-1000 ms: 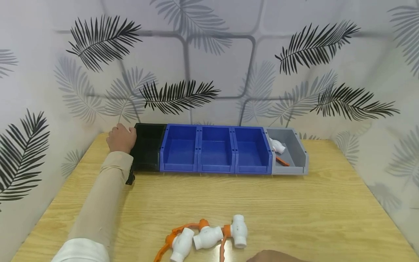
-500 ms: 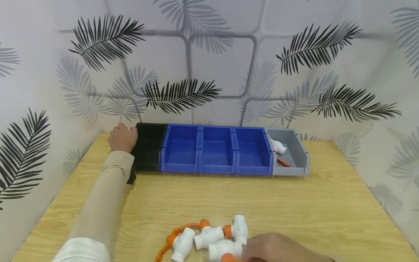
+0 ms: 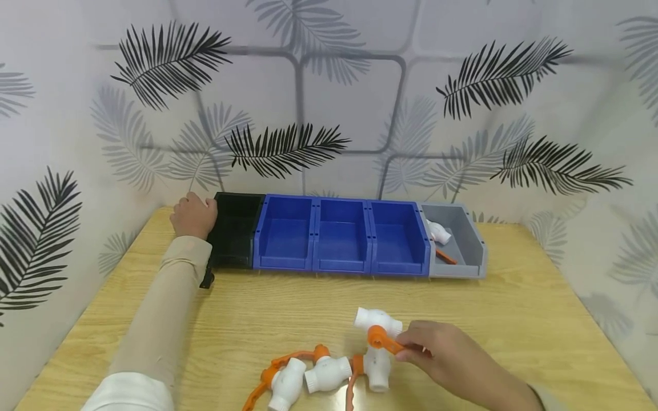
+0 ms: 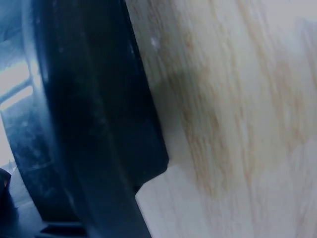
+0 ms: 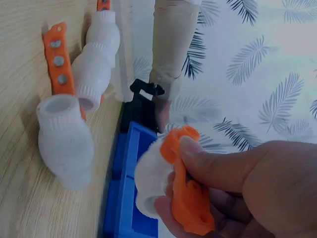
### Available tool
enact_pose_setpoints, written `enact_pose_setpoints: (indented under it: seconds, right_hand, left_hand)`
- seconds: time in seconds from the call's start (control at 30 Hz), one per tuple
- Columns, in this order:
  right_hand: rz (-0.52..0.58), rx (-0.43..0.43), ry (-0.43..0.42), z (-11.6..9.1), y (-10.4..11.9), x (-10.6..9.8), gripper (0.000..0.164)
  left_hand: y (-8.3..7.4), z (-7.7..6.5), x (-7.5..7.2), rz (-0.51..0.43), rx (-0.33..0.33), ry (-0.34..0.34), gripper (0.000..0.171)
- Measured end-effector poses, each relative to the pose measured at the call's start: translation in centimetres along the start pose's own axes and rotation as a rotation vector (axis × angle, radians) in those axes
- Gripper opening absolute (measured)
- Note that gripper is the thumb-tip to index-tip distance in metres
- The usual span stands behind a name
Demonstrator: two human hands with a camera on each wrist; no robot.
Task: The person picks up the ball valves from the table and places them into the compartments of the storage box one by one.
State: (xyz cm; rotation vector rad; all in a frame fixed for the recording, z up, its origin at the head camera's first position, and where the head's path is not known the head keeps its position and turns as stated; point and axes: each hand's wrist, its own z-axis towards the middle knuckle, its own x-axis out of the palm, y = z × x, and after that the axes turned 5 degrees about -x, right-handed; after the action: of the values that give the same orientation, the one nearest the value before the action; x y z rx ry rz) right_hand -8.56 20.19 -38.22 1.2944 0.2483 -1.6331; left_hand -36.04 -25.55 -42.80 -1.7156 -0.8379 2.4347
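My right hand pinches a white ball valve by its orange lever, thumb on the lever. In the right wrist view, that valve's white body hangs beside the fingers. Below it on the table lie three more white ball valves with orange levers: a right one, a middle one and a left one. At the far left, my left hand grips the left side of a black bin; its fingertips are hidden. The left wrist view shows the black bin's wall but no fingers.
Right of the black bin stand three blue bins in a row, then a grey bin. In the grey bin lies a white valve with an orange lever. A leaf-patterned wall rises behind the wooden table.
My right hand has come up from the bottom edge, bringing a ball valve forward over the table ones. The left hand stays at the black bin.
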Motion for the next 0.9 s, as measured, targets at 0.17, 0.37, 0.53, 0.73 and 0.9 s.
enact_pose_setpoints:
  seconds: [0.17, 0.37, 0.53, 0.73, 0.9]
  right_hand:
    - [-0.074, 0.128, -0.055, 0.4, -1.3, -0.2, 0.01]
    - [-0.139, 0.267, -0.068, 1.3, -3.0, -0.6, 0.009]
    - [-0.179, 0.342, -0.059, 2.2, -4.6, -0.6, 0.012]
    - [-0.246, 0.373, -0.075, 3.3, -6.8, -0.5, 0.018]
    - [-0.262, 0.377, -0.081, 4.2, -8.5, -0.3, 0.029]
  left_hand:
    - [0.0, -0.1, 0.0, 0.004, 0.011, -0.021, 0.045]
    - [-0.2, -0.1, -0.1, -0.002, 0.009, -0.02, 0.045]
    - [-0.3, -0.1, -0.3, -0.006, 0.002, -0.027, 0.043]
    - [-0.6, -0.3, -0.6, -0.015, 0.0, -0.023, 0.043]
    - [-0.7, -0.2, -0.7, -0.024, -0.002, -0.019, 0.043]
